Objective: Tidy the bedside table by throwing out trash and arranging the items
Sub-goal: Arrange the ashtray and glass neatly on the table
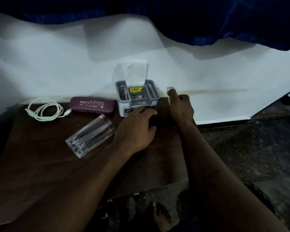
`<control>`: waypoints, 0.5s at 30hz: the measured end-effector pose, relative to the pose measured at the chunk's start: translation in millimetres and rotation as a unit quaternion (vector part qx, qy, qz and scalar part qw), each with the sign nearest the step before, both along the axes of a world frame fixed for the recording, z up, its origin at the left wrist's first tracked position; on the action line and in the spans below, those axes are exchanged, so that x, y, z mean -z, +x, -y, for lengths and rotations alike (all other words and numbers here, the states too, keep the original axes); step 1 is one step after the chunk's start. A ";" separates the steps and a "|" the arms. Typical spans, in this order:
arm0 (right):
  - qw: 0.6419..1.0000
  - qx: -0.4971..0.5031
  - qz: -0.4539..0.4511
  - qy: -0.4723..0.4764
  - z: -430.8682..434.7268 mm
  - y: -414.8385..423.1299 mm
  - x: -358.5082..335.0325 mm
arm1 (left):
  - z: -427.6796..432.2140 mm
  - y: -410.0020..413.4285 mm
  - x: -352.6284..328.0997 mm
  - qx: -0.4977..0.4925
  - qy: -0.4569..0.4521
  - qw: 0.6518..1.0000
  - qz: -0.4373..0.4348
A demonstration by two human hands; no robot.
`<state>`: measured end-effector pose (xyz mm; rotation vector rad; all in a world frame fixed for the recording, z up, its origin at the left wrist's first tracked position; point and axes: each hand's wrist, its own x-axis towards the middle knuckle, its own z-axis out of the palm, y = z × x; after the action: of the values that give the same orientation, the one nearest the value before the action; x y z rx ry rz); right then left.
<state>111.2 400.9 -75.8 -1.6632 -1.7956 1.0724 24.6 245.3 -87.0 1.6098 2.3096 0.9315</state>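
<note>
On the dark wooden bedside table [40,164] a clear drinking glass [90,134] lies on its side. Behind it rest a purple spectacle case [91,105] and a coiled white charging cable [45,109]. A grey and white tissue box [136,97] stands at the back with a tissue sticking up. Just right of the box is a dark flat object [161,106], hard to make out in the dim light. My left hand [136,131] grips its near left edge with fingers and thumb. My right hand [181,106] holds its right side, index finger raised beside a small pale piece [170,89].
A white sheet or wall [57,64] runs behind the table, with dark blue cloth [241,22] above it. The table's right edge lies under my right forearm; beyond is dark speckled floor [249,156]. A bare foot [161,218] is below the table's front edge.
</note>
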 end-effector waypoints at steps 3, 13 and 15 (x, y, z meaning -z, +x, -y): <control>0.951 0.051 -0.239 -0.190 1.4 3.8 -10.3 | 2.9 0.0 0.6 -0.003 0.001 1.000 0.005; 0.895 0.130 -0.310 -0.295 8.1 17.4 -1.9 | 13.4 9.8 2.2 -0.025 0.008 0.997 0.067; 0.934 0.126 -0.234 -0.238 8.8 15.8 -1.6 | 13.7 9.9 1.3 -0.020 0.006 0.997 0.070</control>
<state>127.0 392.1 -74.2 -1.6439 -1.0397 1.6992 34.5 231.6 -88.4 1.4574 2.2532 1.0344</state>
